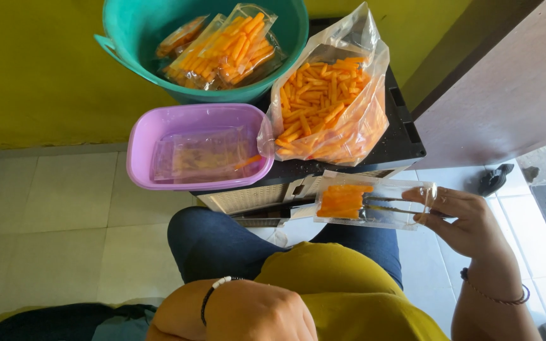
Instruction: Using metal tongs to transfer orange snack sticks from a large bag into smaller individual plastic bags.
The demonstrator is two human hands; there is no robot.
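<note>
Upper centre, teal tub (127, 28) is holding sealed clear packs (225, 47); right of it big open bag of orange sticks (327, 110) is sitting; left-centre, purple tray (143, 136). Centre-right, right hand (469, 221) is pinching tongs (390, 205) inside small clear pouch (374, 202). Bottom centre, left hand (254, 312) is resting loosely closed, holding nothing visible.
</note>
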